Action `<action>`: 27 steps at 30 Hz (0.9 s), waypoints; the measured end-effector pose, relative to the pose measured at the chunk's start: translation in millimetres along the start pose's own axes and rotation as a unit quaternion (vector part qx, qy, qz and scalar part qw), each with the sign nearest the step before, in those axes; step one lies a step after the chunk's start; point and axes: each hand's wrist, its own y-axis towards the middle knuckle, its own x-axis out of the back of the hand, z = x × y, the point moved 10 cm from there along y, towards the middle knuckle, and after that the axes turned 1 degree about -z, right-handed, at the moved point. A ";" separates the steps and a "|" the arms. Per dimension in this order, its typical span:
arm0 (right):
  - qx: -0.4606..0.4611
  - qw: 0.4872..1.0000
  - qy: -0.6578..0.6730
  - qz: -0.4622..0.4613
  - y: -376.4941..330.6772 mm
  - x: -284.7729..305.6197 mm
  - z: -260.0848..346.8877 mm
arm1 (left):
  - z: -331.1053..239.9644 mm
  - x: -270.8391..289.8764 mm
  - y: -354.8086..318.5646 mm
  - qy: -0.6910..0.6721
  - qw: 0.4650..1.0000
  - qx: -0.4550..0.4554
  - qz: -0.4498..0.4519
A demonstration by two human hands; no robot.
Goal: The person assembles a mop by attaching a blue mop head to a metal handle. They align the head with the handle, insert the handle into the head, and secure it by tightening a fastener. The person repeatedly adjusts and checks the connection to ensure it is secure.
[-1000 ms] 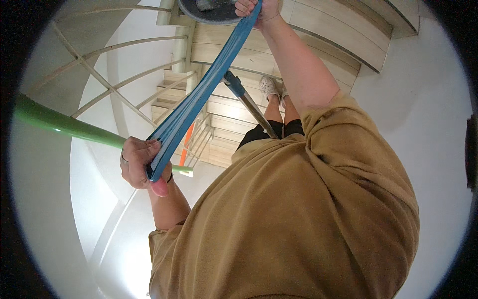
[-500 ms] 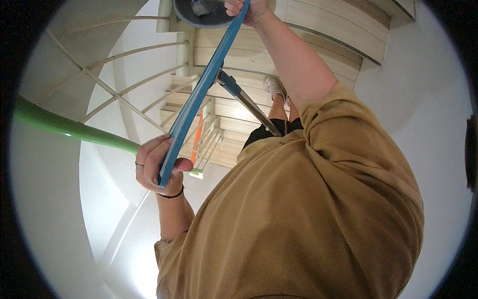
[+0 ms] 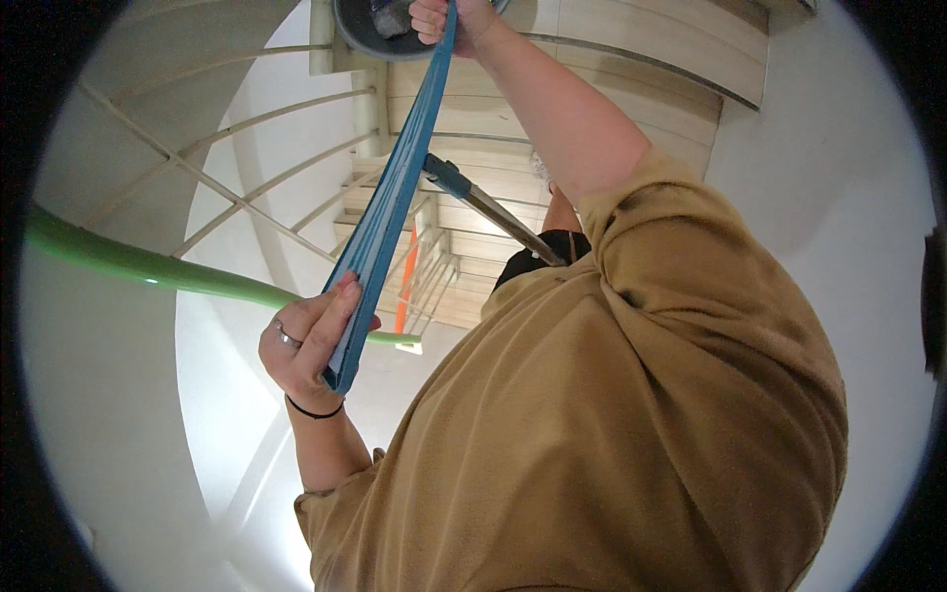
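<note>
A long blue flat mop head (image 3: pixel 402 202) slants across the middle of the view, its narrow edge and a streaked lighter face showing. My left hand (image 3: pixel 304 340), with a ring and a dark wristband, holds its lower end, fingers lying along the lighter face. At the top of the view my right hand (image 3: pixel 456 25) is closed around the upper end. From the middle of the mop head a metal handle (image 3: pixel 505 219) with a blue-grey joint runs down to my waist, where its far end is hidden by my shirt.
Behind my right hand stands a dark round bucket (image 3: pixel 360 37) with something greyish in it. Light tiled stairs (image 3: pixel 641 94) curve below. On the left run pale metal railing bars (image 3: pixel 212 202) and a green handrail (image 3: pixel 148 271). A white wall (image 3: pixel 838 247) rises on the right.
The mop head has turned, so more of its lighter face shows. My right hand has shifted left with the upper end, and my left fingers now lie further over the face.
</note>
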 end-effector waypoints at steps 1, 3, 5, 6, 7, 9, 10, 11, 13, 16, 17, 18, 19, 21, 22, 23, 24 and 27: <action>-0.002 1.000 -0.009 0.007 2.0 -3.5 -1.6 | 0.4 -1.0 -0.1 0.002 1.000 0.008 0.008; -0.026 0.999 -0.019 0.022 5.3 -10.9 -7.6 | 1.5 -3.7 0.6 -0.007 0.999 0.033 0.026; -0.037 0.998 -0.037 0.036 8.5 -20.5 -7.4 | 2.4 -5.8 -3.2 -0.019 0.998 0.043 0.039; -0.036 0.997 -0.050 0.044 10.8 -24.5 -5.5 | 3.0 -8.7 -8.6 -0.024 0.998 0.040 0.045; -0.036 0.996 -0.062 0.051 13.5 -28.7 -5.2 | 4.0 -11.2 -13.2 -0.030 0.998 0.038 0.050; -0.028 0.998 -0.046 0.032 18.5 -32.9 -6.0 | 2.2 -10.2 -15.3 -0.020 0.998 0.027 0.043; -0.025 0.998 -0.059 0.024 19.0 -33.3 -3.9 | 1.4 -10.2 -15.4 -0.021 0.998 0.034 0.038; -0.023 0.997 -0.072 0.017 18.2 -31.8 -1.8 | 2.0 -10.2 -15.4 -0.022 0.998 0.040 0.034; -0.036 0.998 -0.040 0.027 14.2 -30.8 -3.8 | 0.7 -12.0 -15.0 -0.003 0.999 0.020 0.031; -0.030 0.997 -0.060 0.034 15.7 -43.0 3.1 | 1.1 -18.4 -24.5 -0.005 0.999 0.019 0.031; -0.021 0.996 -0.079 0.032 16.6 -50.4 10.0 | 2.2 -23.4 -28.4 -0.005 0.999 0.023 0.032; -0.021 0.996 -0.082 0.003 21.3 -49.4 11.3 | 2.3 -27.3 -29.1 -0.005 0.999 0.026 0.033; -0.026 0.995 -0.092 0.012 25.5 -48.8 8.1 | 2.2 -26.8 -29.0 -0.008 0.999 0.030 0.014; -0.036 0.993 -0.111 0.030 32.5 -43.7 3.3 | -0.3 -27.6 -28.3 -0.015 0.999 0.038 -0.024; -0.013 0.993 -0.100 0.055 31.8 -49.8 7.3 | 2.1 -29.8 -34.7 -0.042 0.997 0.054 -0.035; -0.002 0.994 -0.100 0.051 36.2 -49.3 9.9 | -0.3 -32.9 -35.3 -0.036 0.997 0.049 -0.037; 0.009 0.994 -0.100 0.048 43.5 -48.8 13.1 | -2.8 -36.5 -34.3 -0.029 0.998 0.045 -0.039; 0.039 0.987 -0.140 0.062 51.6 -61.1 22.8 | 3.5 -50.1 -49.8 -0.090 0.992 0.063 -0.058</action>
